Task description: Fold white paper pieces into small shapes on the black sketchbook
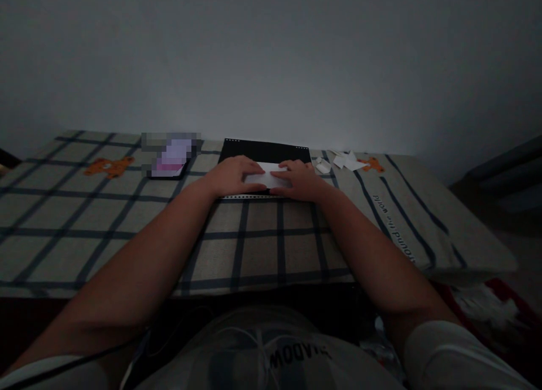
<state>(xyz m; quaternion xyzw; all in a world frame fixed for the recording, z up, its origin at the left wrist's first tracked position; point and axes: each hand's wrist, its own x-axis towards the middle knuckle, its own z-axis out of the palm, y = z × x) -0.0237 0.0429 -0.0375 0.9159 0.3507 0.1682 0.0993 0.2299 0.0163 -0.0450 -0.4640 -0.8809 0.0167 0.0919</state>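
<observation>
Currently, forearms reach toward 12 o'clock; left hand at 9 o'clock and right hand at 3 rest palm-down, fingers half-spread, unclenched upon white paper.

Both hands, the left hand and the right hand, hide the ends of the white paper and part of the black pad beneath, so whether the fingertips pinch or only press cannot be told. Blocky pixels blur the phone, its screen unreadable, and the paper scraps are too small to count surely. The bottom edge cuts off the shirt, while dimness blurs the white heap below the table.
</observation>
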